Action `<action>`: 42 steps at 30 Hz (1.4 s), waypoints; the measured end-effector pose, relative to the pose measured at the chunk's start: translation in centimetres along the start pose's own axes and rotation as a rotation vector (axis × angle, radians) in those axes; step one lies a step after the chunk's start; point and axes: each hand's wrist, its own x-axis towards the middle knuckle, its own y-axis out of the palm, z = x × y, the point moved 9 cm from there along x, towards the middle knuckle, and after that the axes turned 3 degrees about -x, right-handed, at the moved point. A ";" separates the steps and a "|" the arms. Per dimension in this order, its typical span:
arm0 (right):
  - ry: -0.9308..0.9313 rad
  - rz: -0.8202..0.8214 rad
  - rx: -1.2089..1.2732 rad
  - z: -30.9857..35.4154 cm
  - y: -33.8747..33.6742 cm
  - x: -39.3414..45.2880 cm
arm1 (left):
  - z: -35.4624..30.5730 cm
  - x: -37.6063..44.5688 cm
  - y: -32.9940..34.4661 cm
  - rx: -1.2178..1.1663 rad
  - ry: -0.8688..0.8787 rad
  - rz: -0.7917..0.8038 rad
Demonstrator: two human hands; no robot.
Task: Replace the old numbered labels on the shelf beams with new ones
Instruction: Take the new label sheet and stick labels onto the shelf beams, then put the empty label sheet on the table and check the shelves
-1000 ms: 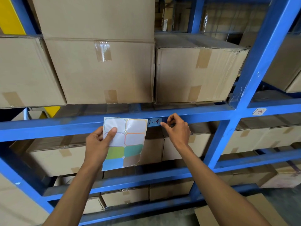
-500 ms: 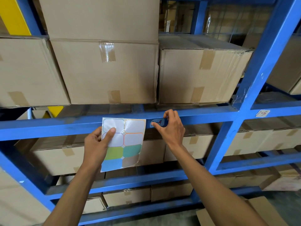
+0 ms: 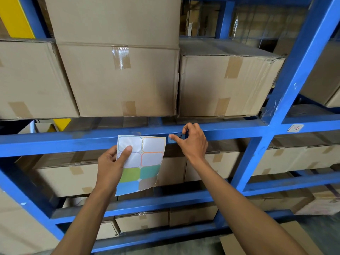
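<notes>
A small blue label (image 3: 178, 138) marked 1-4 lies flat on the front of the blue shelf beam (image 3: 55, 142). My right hand (image 3: 193, 144) is on it: the thumb crosses its left part and hides the first digit, and the curled index finger sits at its upper right corner. My left hand (image 3: 112, 162) holds a sticker sheet (image 3: 147, 162) upright against the beam, just left of the label, thumb on its front. The sheet's upper cells are blank white; green, teal, blue and brown stickers fill the lower rows. A white label (image 3: 295, 128) reading 1-5 sits on the beam further right.
Large taped cardboard boxes (image 3: 119, 80) (image 3: 226, 83) stand on the shelf just above the beam, and more boxes fill the lower levels. A blue upright (image 3: 287, 89) slants up at the right. Flat cardboard (image 3: 276, 240) lies on the floor at the lower right.
My right hand has slid left from the label's right end; the thumb now covers its left part. The sheet in my left hand has barely moved.
</notes>
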 end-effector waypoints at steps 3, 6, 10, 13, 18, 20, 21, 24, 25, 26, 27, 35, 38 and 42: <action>0.003 0.053 -0.014 -0.2 -0.1 0.3 | 0.2 -0.2 0.5 -0.004 -0.009 0.000; -0.003 0.129 0.170 -1.0 -0.2 0.0 | 0.5 -0.5 1.1 -0.008 -0.015 0.009; 0.139 0.393 0.614 -2.0 -0.2 -1.9 | 0.8 -0.9 3.0 -0.005 -0.008 0.052; 0.212 0.616 0.763 -2.7 -0.8 -3.8 | 0.8 -1.2 5.5 -0.003 -0.007 0.106; 0.147 0.730 0.753 -5.1 -4.1 -5.7 | 0.4 -1.9 10.8 0.002 -0.001 0.184; 0.149 0.717 0.702 -7.1 -6.0 -6.4 | 0.5 -2.6 13.6 0.008 -0.009 0.228; 0.160 0.699 0.691 -8.0 -7.0 -6.6 | 0.5 -3.0 14.8 0.004 -0.007 0.250; 0.248 0.595 0.710 -11.6 -11.2 -7.8 | 1.0 -5.2 19.6 -0.014 -0.021 0.345; 0.278 0.558 0.730 -12.6 -12.5 -8.1 | 1.2 -6.1 21.1 -0.039 -0.040 0.377; 0.310 0.514 0.750 -13.8 -13.8 -8.5 | 1.6 -7.1 22.6 -0.062 -0.062 0.418; 0.347 0.450 0.759 -15.4 -15.6 -9.0 | 1.9 -8.6 24.5 -0.080 -0.094 0.476; 0.608 0.040 0.705 -25.9 -30.1 -16.6 | 5.7 -20.4 37.3 0.052 -0.187 0.932; 0.695 -0.032 0.632 -29.0 -34.8 -21.2 | 6.4 -25.4 40.9 0.093 -0.164 1.047; 0.831 -0.134 0.529 -32.4 -40.6 -28.9 | 8.3 -33.6 44.7 0.151 -0.187 1.254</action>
